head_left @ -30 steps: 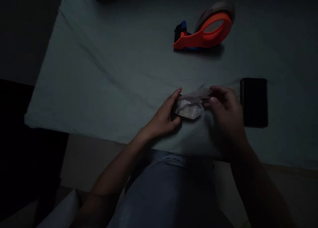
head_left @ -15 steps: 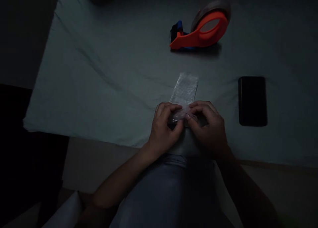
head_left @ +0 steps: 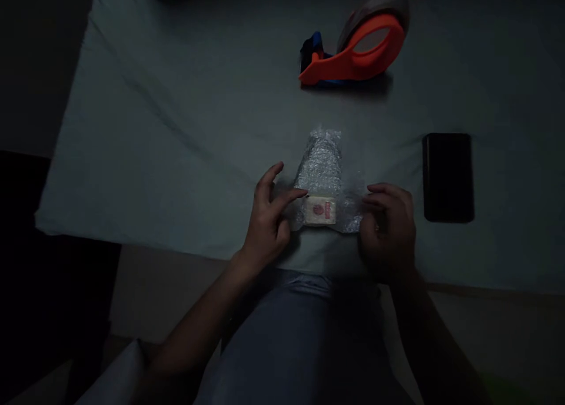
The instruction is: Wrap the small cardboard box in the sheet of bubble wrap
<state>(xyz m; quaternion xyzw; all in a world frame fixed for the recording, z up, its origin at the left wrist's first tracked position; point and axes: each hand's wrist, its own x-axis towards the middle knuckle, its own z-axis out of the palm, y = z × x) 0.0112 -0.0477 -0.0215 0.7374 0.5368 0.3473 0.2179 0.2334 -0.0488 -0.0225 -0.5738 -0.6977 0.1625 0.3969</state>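
A small pale box (head_left: pixel 321 211) with red print lies near the table's front edge on a spread sheet of clear bubble wrap (head_left: pixel 322 158). The wrap reaches away from me behind the box and sticks out on both sides. My left hand (head_left: pixel 267 219) is at the box's left, fingers apart, one fingertip at the box's upper left edge. At the wrap's right edge is my right hand (head_left: pixel 388 222), its fingers loosely bent and apart from the thumb. Dim light hides whether its fingertips touch the film.
An orange and blue tape dispenser (head_left: pixel 353 63) with a roll of tape stands farther back. To the right lies a black rectangular object (head_left: pixel 448 178). A pale green cloth (head_left: pixel 176 158) with creases covers the table.
My hands have moved apart from their pinch on the wrap, left hand to the left and right hand to the right. The wrap has spread open, and the printed box now shows.
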